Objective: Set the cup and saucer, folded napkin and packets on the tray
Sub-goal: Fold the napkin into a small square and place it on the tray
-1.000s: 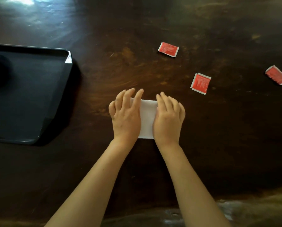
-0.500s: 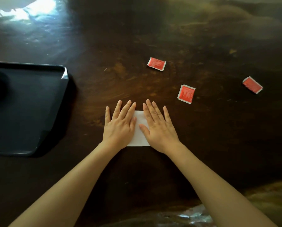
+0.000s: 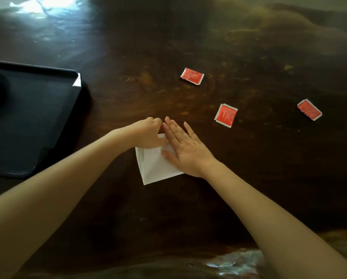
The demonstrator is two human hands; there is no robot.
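Right hand (image 3: 185,150) flat, pinning napkin (image 3: 155,168) to tabletop (image 3: 249,178) for creasing; left hand (image 3: 146,133) grip pinched on far corner, folding. Packets untouched.

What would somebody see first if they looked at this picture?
Probably the two hands in the middle: the right hand presses flat on a white napkin while the left hand pinches its far corner. Next, three bright red packets scattered on the dark table to the right, and the black tray at the left.
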